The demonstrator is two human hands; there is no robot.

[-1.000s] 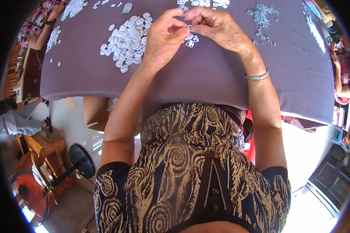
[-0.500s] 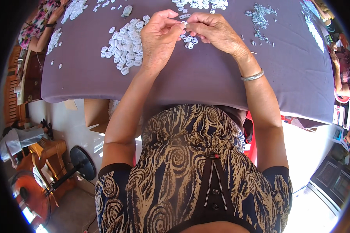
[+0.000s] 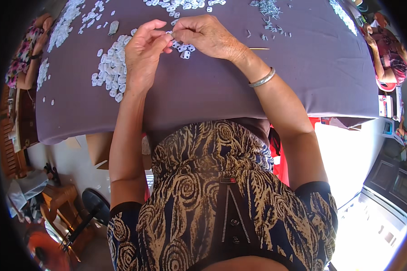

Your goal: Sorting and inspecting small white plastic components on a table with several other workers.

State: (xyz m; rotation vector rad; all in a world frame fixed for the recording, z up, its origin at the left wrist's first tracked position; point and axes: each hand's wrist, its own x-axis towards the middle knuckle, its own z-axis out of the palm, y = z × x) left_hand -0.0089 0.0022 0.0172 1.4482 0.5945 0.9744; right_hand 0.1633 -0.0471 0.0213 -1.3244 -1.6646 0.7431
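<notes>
My left hand (image 3: 142, 56) and my right hand (image 3: 208, 38) meet above the table, fingertips pinched together. A small white plastic piece (image 3: 169, 32) shows between them, mostly covered by the fingers. Just under the hands lie several small white pieces with dark holes (image 3: 185, 54). Beside my left hand spreads a pile of white oval plastic pieces (image 3: 111, 67). My right wrist wears a silver bangle (image 3: 263, 77).
A purple-grey cloth (image 3: 203, 90) covers the table. Farther off lie more white pieces (image 3: 181, 4), small metal pins (image 3: 269, 18), a thin wooden stick (image 3: 259, 48) and a grey-green oval object (image 3: 113, 28). Other people sit at both sides. A fan (image 3: 95, 205) stands at lower left.
The whole view has swung, so the table and hands appear farther left. Both hands keep their pinch on the small white piece, with little movement over the table.
</notes>
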